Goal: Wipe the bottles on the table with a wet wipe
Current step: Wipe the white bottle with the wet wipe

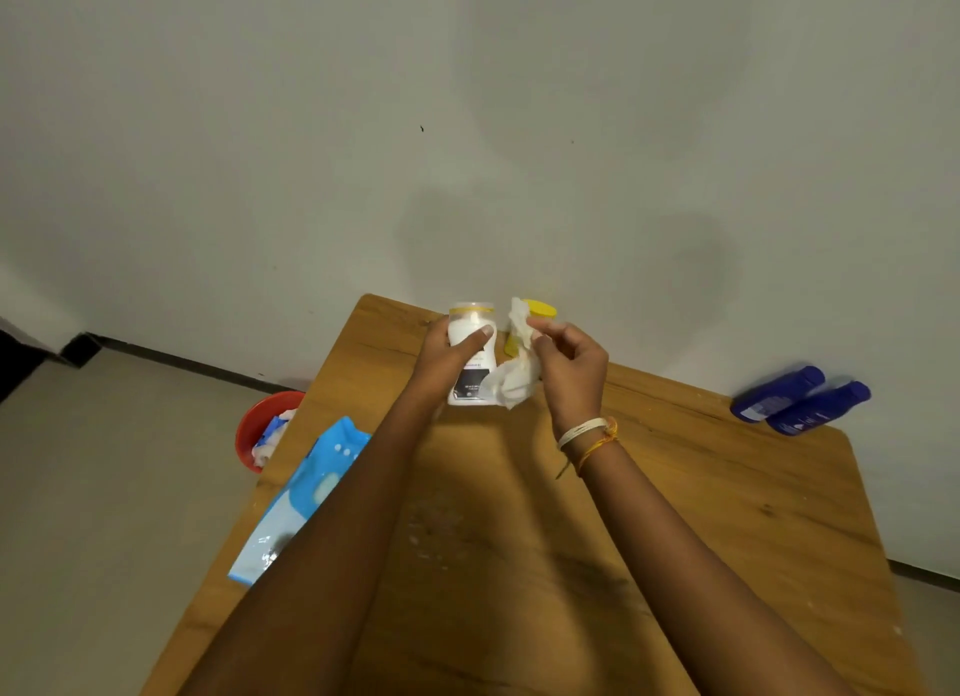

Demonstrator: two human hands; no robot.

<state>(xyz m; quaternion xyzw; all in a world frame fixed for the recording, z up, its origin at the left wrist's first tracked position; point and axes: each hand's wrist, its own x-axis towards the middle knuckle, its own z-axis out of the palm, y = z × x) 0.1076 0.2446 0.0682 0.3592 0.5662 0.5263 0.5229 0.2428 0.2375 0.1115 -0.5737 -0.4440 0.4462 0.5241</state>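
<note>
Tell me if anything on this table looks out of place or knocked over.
Two blue bottles lie on their sides at the table's far right corner. The blue wipes pack overhangs the left edge. Pale specks dot the middle of the tabletop.

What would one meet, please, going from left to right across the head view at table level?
Red bowl → blue wet wipe pack → white bottle in the left hand → wet wipe in the right hand → two dark blue bottles.

A plain off-white wall (260, 123) fills the upper frame, carrying soft shadows. A dark baseboard (182, 363) runs along its foot. The floor (104, 487) is pale grey. The wooden tabletop (701, 513) abuts the wall.
</note>
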